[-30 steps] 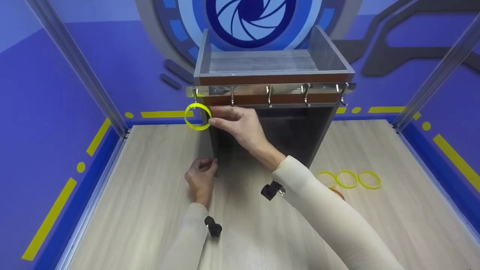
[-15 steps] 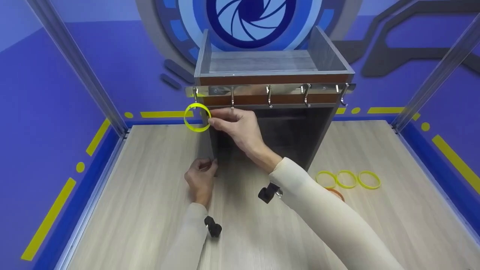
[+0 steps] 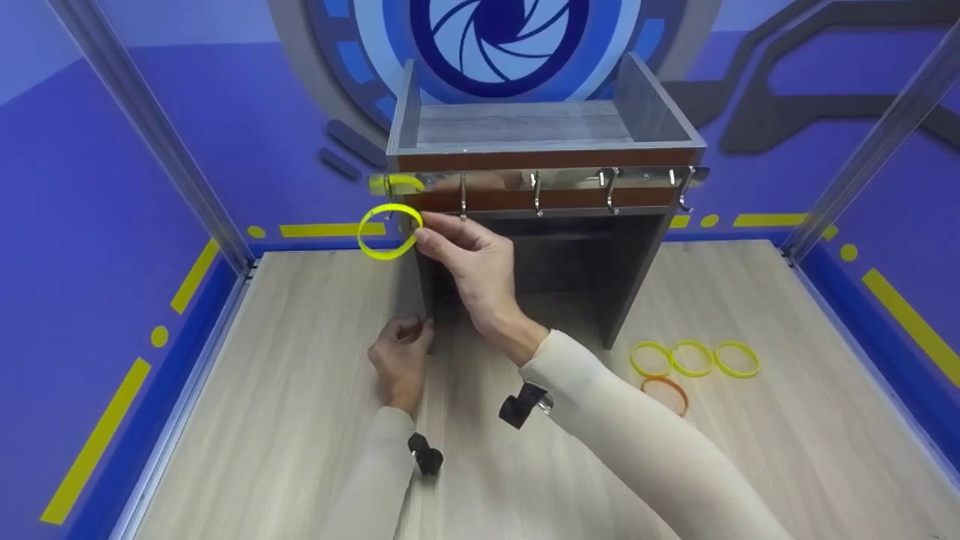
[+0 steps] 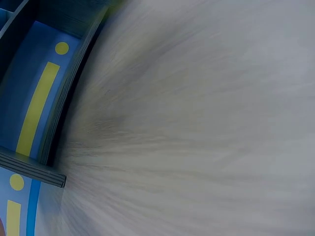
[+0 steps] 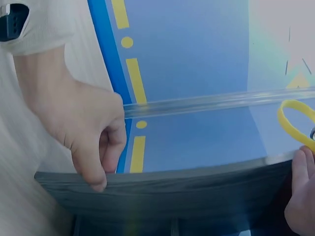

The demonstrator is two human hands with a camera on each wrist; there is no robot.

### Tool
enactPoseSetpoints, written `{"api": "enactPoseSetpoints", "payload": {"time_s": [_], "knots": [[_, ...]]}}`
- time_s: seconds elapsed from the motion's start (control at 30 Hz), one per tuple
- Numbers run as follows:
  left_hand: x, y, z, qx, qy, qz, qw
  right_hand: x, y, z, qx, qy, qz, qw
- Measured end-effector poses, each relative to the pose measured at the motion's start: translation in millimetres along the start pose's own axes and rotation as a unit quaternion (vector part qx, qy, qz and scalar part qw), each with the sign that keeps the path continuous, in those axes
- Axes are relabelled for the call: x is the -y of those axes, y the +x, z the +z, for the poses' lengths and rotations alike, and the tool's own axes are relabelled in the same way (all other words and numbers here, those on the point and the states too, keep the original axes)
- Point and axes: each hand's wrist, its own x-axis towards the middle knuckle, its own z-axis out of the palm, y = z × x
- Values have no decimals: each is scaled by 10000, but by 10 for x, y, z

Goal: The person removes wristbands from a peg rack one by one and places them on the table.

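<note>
In the head view my right hand (image 3: 484, 274) pinches the right side of a yellow ring (image 3: 386, 257) between thumb and fingers. The ring is tilted in front of the leftmost hook (image 3: 388, 187) of the metal hook rail (image 3: 510, 178); whether the hook passes through it I cannot tell. My left hand (image 3: 401, 360) grips the front edge of the cabinet's left side panel, low down. From the right wrist, that hand (image 5: 83, 118) has its thumb on the near face of the panel (image 5: 187, 184), fingers curled behind. The yellow ring (image 5: 290, 129) shows at the right edge there.
Three yellow rings (image 3: 692, 374) lie in a row on the wooden table (image 3: 817, 450), right of the grey cabinet (image 3: 637, 277). An orange ring (image 3: 685, 397) lies just in front of them. Blue panels and metal posts (image 3: 150, 135) enclose the table.
The yellow ring has turned and shifted slightly left in my right hand. My right wrist and forearm have swung left and down, uncovering the orange ring. The left hand stays put.
</note>
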Motion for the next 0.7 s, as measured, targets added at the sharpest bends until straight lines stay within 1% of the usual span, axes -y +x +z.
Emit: {"api": "enactPoseSetpoints", "payload": {"time_s": [0.1, 0.17, 0.43, 0.7], "knots": [[-17, -5, -7, 144, -193, -281, 9993, 7, -23, 37, -111, 174, -128, 9997], [-25, -9, -11, 191, -238, -419, 9987, 22, -40, 55, -160, 241, -207, 9994], [-19, -8, -6, 129, -286, -400, 9987, 150, -82, 70, -237, 242, -423, 9985], [0, -9, -3, 103, -235, -274, 9993, 268, -71, 23, -318, 260, -530, 9978]]}}
